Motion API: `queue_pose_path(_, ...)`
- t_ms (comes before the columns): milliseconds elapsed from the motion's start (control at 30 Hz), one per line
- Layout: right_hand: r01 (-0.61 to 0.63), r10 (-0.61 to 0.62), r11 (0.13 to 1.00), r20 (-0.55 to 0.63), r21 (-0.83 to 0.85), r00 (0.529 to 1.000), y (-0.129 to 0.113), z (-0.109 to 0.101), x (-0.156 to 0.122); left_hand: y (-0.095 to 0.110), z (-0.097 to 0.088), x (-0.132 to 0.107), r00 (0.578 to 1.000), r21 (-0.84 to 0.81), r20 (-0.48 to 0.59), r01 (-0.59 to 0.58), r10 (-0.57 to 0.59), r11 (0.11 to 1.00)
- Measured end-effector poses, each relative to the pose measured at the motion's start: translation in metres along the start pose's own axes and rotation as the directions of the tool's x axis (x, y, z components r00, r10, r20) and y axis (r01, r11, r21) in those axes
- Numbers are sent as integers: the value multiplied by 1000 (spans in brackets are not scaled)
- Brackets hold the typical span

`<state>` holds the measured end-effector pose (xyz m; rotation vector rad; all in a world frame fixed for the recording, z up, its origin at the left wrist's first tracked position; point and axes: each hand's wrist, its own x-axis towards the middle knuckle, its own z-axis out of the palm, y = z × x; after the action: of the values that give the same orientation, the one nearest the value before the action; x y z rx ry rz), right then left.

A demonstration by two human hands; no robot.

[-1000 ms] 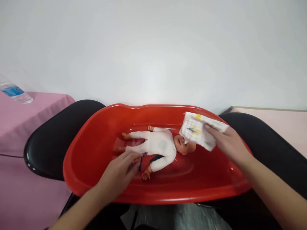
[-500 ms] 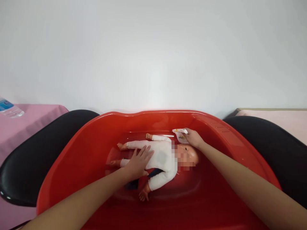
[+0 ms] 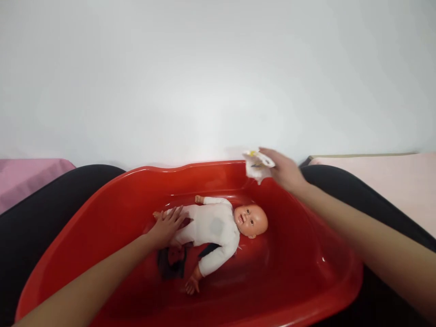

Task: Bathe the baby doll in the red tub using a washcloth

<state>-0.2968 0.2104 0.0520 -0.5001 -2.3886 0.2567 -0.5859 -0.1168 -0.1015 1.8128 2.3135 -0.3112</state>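
A baby doll (image 3: 204, 218) in a white cloth body lies on its back in a red plastic tub (image 3: 279, 281), its head to the right. My left hand (image 3: 166, 228) rests over the doll's legs with its fingers spread, hiding part of them. Pinched in my right hand (image 3: 285, 171) is a small white cloth (image 3: 258, 169) with yellow and dark print. That hand is raised near the tub's far right rim, apart from the doll, and looks slightly blurred.
Black padded seats (image 3: 98, 175) flank the tub on both sides. Pink fabric covers a surface (image 3: 30, 175) at the left; a pale pink surface (image 3: 381, 177) is at the right. Behind the tub rises a white wall (image 3: 204, 81). A dark patch (image 3: 170, 263) shows on the tub's floor.
My right hand has lifted the cloth up and away from beside the doll's head. My left hand has slid from the doll's hip towards its legs. The view has shifted, and a bottle left the frame.
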Motion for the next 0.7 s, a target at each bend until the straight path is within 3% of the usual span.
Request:
queue_pose_path(100, 85, -91, 975, -19, -204, 996, 16, -54, -12, -5, -2, 1, 1000, -14, 2, 17, -17, 1000)
queue_pose_path(167, 74, -52, 961, 88, -268, 995, 31, -66, -34, -7, -3, 1, 1000, -10, 9, 10, -10, 1000)
queue_pose_path(267, -102, 184, 958, 299, -268, 936, 48, -59, -78, -8, -4, 3, 999, 7, 48, -7, 7, 1000)
queue_pose_path(333, -177, 271, 946, 359, -273, 893, 46, -53, -101, -10, -4, 5, 996, 29, 87, -13, 11, 999)
queue_pose_path(433, -212, 264, 952, 242, -221, 934, 12, -43, -114, -13, -6, 9, 992, 36, 127, -25, 20, 999)
queue_pose_path(500, -306, 311, 950, 171, -55, 935, -20, -28, -108, -14, -10, 12, 990, 12, 136, -28, 26, 1000)
queue_pose_path(567, -513, 453, 832, 277, 212, 847, -47, 0, -96, -15, -15, 14, 989, -18, 146, -28, 30, 999)
queue_pose_path(600, -650, 560, 689, 333, 321, 758, -56, 16, -90, -15, -17, 15, 987, -28, 156, -27, 31, 999)
queue_pose_path(633, -771, 695, 501, 347, 395, 629, -60, 32, -85, -15, -19, 15, 987, -35, 158, -31, 36, 999)
queue_pose_path(700, -825, 785, 373, 329, 424, 524, -59, 60, -80, -17, -22, 14, 986, -38, 159, -38, 44, 999)
